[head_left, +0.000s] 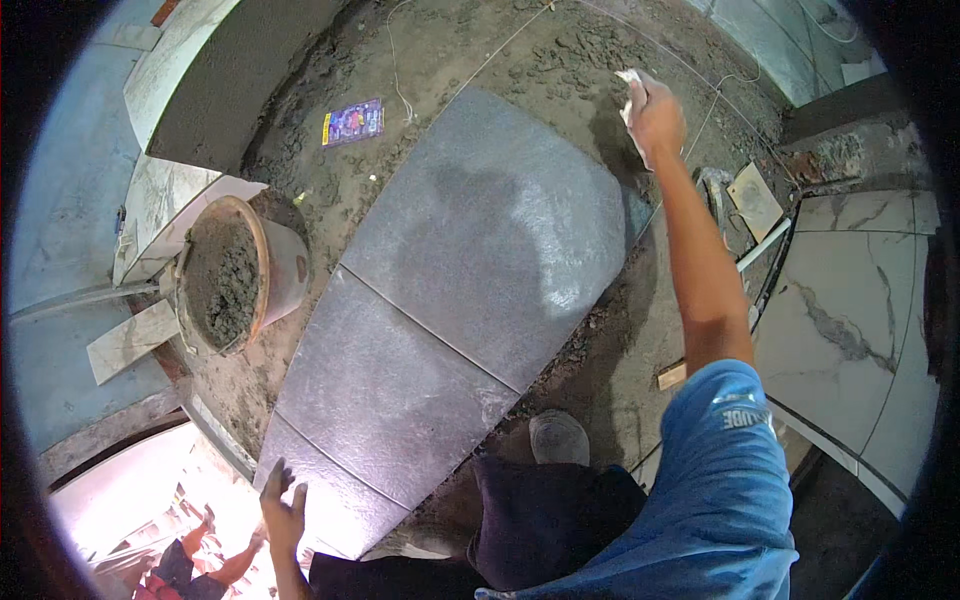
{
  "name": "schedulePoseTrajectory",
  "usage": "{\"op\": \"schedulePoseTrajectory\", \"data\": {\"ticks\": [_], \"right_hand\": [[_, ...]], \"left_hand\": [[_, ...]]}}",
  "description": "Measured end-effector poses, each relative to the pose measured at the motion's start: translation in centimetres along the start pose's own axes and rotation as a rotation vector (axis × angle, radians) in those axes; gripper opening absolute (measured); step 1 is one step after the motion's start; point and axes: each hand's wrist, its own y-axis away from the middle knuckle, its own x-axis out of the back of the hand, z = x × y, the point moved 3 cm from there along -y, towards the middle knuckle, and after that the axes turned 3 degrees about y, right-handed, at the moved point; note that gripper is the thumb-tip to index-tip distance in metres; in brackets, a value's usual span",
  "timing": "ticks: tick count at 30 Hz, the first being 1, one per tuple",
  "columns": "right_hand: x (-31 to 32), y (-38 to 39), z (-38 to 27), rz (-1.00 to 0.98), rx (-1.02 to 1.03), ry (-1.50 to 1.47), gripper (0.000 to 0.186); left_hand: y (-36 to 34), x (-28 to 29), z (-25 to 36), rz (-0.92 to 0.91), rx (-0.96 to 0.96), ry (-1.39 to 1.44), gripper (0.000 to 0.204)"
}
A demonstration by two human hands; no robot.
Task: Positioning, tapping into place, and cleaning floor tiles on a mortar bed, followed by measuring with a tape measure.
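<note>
My right hand (658, 122) is stretched out at the far right, above rough wet mortar (590, 60). Its fingers are closed on a crumpled white piece (630, 78), cloth or paper, I cannot tell which. At the lower left, my left hand (283, 505) is over the nearest grey tile (345, 490), fingers apart and nothing in them. Whether it touches the tile I cannot tell. Beyond this lie a middle grey tile (385, 375) and a large, wet-looking far grey tile (490, 220), with thin dark joints between them.
A bucket of mortar (230, 285) stands to the left. Thin strings (500, 45) cross the mortar bed near a purple packet (353, 123). My shoe (558, 438) is beside the tiles. Marbled white tiles (850, 320) line the right. Another person's arm (240, 565) shows at lower left.
</note>
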Motion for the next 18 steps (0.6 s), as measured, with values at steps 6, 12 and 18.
{"op": "schedulePoseTrajectory", "data": {"ticks": [6, 12, 18], "right_hand": [[-2.3, 7.6, -11.3, -0.278, 0.460, -0.157, 0.032], [-11.6, 17.1, -17.9, 0.171, 0.672, 0.083, 0.034], [-14.2, 35.6, -18.8, -0.493, 0.929, -0.076, 0.015]], "left_hand": [[-5.3, -10.5, 4.3, -0.301, -0.320, -0.349, 0.061], [-8.6, -17.6, 8.9, -0.320, -0.519, -0.302, 0.062], [-9.5, -16.9, 7.5, -0.224, -0.373, -0.222, 0.051]]}}
